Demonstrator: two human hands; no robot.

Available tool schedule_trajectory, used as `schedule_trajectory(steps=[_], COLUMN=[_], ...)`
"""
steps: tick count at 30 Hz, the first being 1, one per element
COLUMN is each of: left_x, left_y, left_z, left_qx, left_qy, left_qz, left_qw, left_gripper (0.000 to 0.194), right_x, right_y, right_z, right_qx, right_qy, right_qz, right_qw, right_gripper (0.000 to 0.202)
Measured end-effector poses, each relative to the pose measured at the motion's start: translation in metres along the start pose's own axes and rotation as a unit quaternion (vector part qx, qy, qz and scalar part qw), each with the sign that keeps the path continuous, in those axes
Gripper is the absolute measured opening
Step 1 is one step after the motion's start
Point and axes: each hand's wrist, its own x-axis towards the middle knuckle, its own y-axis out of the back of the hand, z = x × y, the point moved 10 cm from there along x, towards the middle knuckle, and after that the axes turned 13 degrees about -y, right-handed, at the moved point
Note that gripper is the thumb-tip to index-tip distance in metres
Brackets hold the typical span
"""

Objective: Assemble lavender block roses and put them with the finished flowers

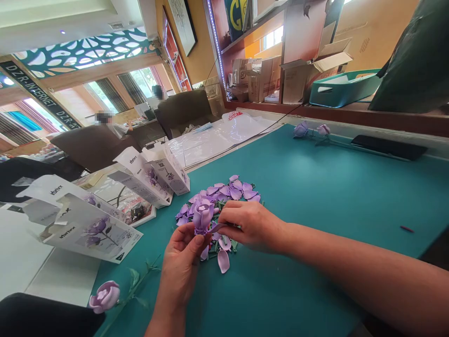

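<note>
My left hand (184, 262) pinches the base of a purple toy flower head (203, 213), holding it upright over the green mat. Between the thumb and fingers of my right hand (250, 224) is a purple petal (216, 228), its end against the flower's base. Whether the petal is attached there I cannot tell. Behind and under my hands lies a pile of loose purple petals (238, 187) mixed with small green pieces. A paler petal (223, 261) lies at the pile's near edge.
White flower-kit boxes (101, 229) stand open at the left. A finished-looking flower (105, 297) lies at the front left. Two more flowers (300, 129) and a black phone-like slab (389, 146) lie along the mat's far edge. Two people sit in the background.
</note>
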Motion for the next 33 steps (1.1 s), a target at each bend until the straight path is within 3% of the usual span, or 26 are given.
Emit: schedule_trajectory(steps=[24,33], left_x=[-0.001,-0.005], left_y=[-0.003,-0.007], left_z=[0.007,0.002], left_qx=[0.068,-0.022], left_qy=[-0.051,-0.011], left_qz=[-0.040,-0.010], left_qw=[0.996,1.000], left_gripper=[0.043,0.045], right_x=[-0.009,-0.007], right_y=[-0.007,0.006], right_z=[-0.017,-0.017], right_qx=[-0.127,-0.037], right_qy=[0.063,0.048], right_qz=[0.029,0.045], right_qw=[0.989,0.997], right_gripper=[0.019,0.015])
